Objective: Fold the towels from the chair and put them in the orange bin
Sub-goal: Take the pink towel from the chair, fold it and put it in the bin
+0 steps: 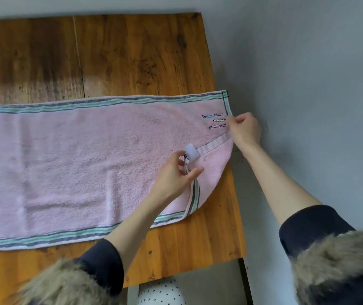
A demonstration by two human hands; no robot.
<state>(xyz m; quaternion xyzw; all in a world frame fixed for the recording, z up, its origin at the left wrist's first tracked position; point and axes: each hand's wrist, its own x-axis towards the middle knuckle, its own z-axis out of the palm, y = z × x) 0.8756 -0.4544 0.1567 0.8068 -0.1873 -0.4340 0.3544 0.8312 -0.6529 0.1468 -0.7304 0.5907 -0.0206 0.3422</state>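
**Pink towel spread on table, right-hand end partly folded over**

While the pink towel (pixel 77 155) lies flat along the wooden table (pixel 132 56), its right-hand end is turned back on itself, so that the near corner rests on top of the main panel. The towel carries green and grey stripes along both long edges and three small embroidered figures (pixel 216 121) near the far right corner. Its left portion runs out of view.

Left hand (pixel 176 172): thumb and forefinger pinch the folded-over corner, next to a white label (pixel 191 152) sewn to the hem. The striped hem hangs in a loop below the hand.

Right hand (pixel 245 128): fingers are curled and pinch the striped short edge of the towel, just below the far right corner, at the table's right edge.

Both forearms are bare, with dark sleeves (pixel 312 227) pushed up and fur trim (pixel 339 256) at the bottom of the view. A white, black-dotted surface (pixel 160 291) shows beneath the table's near edge. A grey wall (pixel 308 62) stands to the right.
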